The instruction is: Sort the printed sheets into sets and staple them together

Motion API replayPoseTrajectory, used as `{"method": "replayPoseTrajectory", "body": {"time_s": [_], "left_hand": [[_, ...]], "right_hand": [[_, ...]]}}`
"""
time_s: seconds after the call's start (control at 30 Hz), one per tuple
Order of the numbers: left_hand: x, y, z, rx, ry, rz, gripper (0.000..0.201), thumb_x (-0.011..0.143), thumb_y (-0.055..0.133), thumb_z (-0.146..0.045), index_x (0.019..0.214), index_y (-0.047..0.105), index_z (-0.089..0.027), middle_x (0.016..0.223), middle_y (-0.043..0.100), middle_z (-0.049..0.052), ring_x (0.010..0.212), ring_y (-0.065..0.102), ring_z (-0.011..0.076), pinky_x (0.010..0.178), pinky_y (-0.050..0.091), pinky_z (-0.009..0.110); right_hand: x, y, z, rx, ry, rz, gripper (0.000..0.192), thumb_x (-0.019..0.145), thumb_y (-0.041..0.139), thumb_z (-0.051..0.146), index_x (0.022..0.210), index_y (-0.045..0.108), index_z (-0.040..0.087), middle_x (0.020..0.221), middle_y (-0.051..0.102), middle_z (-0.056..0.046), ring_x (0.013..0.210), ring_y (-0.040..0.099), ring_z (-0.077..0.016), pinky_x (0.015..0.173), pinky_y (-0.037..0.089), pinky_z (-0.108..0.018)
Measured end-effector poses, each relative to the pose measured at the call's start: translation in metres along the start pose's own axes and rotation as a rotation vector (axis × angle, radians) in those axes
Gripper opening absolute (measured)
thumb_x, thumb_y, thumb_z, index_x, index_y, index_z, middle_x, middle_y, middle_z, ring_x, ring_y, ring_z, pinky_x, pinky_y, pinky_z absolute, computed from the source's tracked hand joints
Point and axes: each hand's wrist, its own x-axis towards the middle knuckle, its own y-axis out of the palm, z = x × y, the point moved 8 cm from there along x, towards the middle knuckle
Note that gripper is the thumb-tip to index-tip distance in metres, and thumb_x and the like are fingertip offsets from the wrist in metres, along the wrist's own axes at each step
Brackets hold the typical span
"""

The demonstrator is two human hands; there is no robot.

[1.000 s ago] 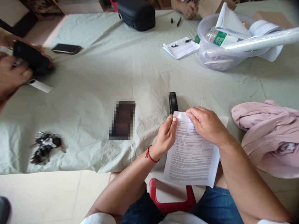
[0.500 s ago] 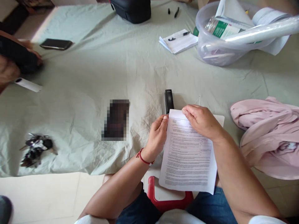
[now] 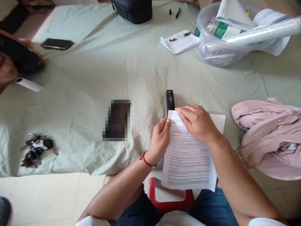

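Printed paper (image 3: 188, 160), covered in small text, hangs over the table's near edge in front of me; whether it is one sheet or more I cannot tell. My left hand (image 3: 161, 136) pinches its left edge near the top, thumb on the printed face. Across the top of the page lies my right hand (image 3: 196, 122), fingers together and bent over the upper edge, with the thumb on the print. Just beyond the paper's top left corner is a black stapler (image 3: 170, 99), its near end hidden by the page.
A blurred-out dark rectangle (image 3: 117, 121) and a bunch of keys (image 3: 37, 149) lie left. Pink cloth (image 3: 270, 135) is at right. Farther back are a plastic tub (image 3: 216, 56), notepaper (image 3: 181, 44), a black case (image 3: 133, 11) and a phone (image 3: 57, 44). Another person's hand (image 3: 8, 69) shows far left.
My right hand has slid left along the top of the paper, closer to my left hand. The left hand has shifted slightly right and down, still pinching the edge.
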Motion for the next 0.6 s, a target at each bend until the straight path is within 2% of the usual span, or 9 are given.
{"method": "replayPoseTrajectory", "body": {"time_s": [0.1,0.23,0.6], "left_hand": [[0.0,-0.001,-0.003,0.028,0.032,-0.019,0.052,0.109,0.066,-0.068,0.083,0.055,-0.023,0.076,0.053,-0.001,0.069,0.044,0.0149,0.064,0.039,0.03],[-0.001,-0.001,-0.007,0.045,0.057,-0.026,0.05,0.111,0.064,-0.064,0.084,0.055,-0.023,0.076,0.051,-0.002,0.069,0.041,0.0146,0.063,0.037,0.03],[-0.001,-0.002,-0.01,0.077,0.105,-0.029,0.049,0.113,0.061,-0.063,0.084,0.055,-0.023,0.077,0.048,-0.002,0.07,0.039,0.0148,0.064,0.035,0.031]], "right_hand": [[0.0,-0.005,0.005,-0.043,-0.015,-0.063,0.034,0.118,0.05,0.026,0.132,0.082,0.025,0.127,0.086,-0.011,0.109,0.075,-0.029,0.098,0.055,-0.046],[0.0,-0.005,0.012,-0.061,-0.05,-0.07,0.035,0.118,0.049,0.023,0.126,0.083,0.023,0.124,0.088,-0.01,0.108,0.077,-0.0287,0.098,0.055,-0.046],[0.0,-0.005,0.015,-0.049,-0.055,-0.103,0.036,0.118,0.051,0.023,0.137,0.082,0.022,0.131,0.087,-0.012,0.118,0.079,-0.0297,0.106,0.056,-0.048]]}}
